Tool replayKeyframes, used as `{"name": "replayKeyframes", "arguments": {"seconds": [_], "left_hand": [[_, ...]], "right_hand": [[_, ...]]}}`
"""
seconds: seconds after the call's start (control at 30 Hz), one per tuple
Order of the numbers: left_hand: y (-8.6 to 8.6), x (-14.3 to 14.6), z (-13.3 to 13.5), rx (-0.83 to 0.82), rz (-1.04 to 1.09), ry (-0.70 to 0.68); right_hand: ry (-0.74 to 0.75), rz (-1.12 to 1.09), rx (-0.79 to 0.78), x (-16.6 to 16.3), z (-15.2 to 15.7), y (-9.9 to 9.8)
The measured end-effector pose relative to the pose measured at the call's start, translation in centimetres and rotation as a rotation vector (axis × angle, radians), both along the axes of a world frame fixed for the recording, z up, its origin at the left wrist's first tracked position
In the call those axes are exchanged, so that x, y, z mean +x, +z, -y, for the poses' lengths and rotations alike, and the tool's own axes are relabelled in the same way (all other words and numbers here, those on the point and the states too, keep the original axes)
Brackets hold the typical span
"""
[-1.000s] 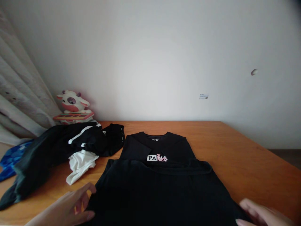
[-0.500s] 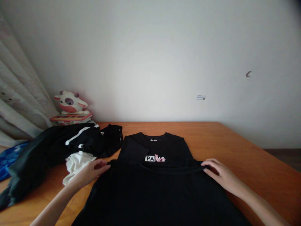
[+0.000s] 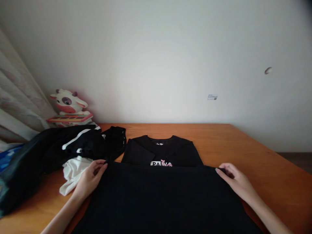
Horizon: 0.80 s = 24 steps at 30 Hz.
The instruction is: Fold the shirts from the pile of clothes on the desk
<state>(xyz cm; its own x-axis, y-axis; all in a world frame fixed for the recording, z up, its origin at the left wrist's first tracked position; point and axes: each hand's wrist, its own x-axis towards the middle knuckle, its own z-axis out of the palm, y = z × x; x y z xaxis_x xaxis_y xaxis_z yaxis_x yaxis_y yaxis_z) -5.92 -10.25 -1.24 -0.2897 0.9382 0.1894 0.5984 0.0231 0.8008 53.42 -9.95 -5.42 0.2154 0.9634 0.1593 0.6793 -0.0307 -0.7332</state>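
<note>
A wide piece of black garment [image 3: 161,198] fills the front, its upper edge stretched almost straight. My left hand [image 3: 91,177] pinches the left corner of that edge, and my right hand [image 3: 234,180] pinches the right corner. Behind it a black T-shirt [image 3: 138,151] lies on the wooden table, neckline toward the wall. The black edge partly covers the white "PAWS" print [image 3: 156,163] with a pink figure. Whether the held garment is a separate piece or part of that T-shirt, I cannot tell.
At the left lie a heap of dark clothes [image 3: 41,156], a white cloth [image 3: 74,170] and something blue [image 3: 9,157]. A toy cow with a keyboard [image 3: 69,107] stands against the wall beside a curtain [image 3: 21,94]. The wooden table [image 3: 263,169] extends to the right.
My hands have moved slightly apart, and the sagging edge between them is now taut. It covers more of the print. The camera view has shifted a little.
</note>
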Motion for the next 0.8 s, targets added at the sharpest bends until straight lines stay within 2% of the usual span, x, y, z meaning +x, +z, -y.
{"name": "replayKeyframes", "arguments": {"seconds": [0.17,0.27,0.43,0.6,0.7,0.8], "left_hand": [[-1.1,-0.6,0.3,0.188,0.05,0.156],[-1.5,-1.1,0.2,0.196,0.044,0.18],[-2.3,-1.7,0.1,0.069,0.029,0.061],[-2.6,-1.6,0.1,0.029,-0.042,-0.075],[-1.9,-1.2,0.0,0.001,-0.152,-0.154],[-1.2,-1.1,0.0,0.03,-0.107,-0.093]], "right_hand": [[-0.183,-0.176,0.178,0.0,0.8,0.1],[-0.207,-0.183,0.179,0.3,1.0,0.0],[-0.139,-0.052,0.043,0.2,0.7,-0.7],[-0.041,0.06,-0.083,-0.7,0.4,-0.1],[-0.019,-0.007,-0.053,-0.8,0.4,0.3],[-0.045,-0.177,-0.017,-0.5,0.7,0.4]]}}
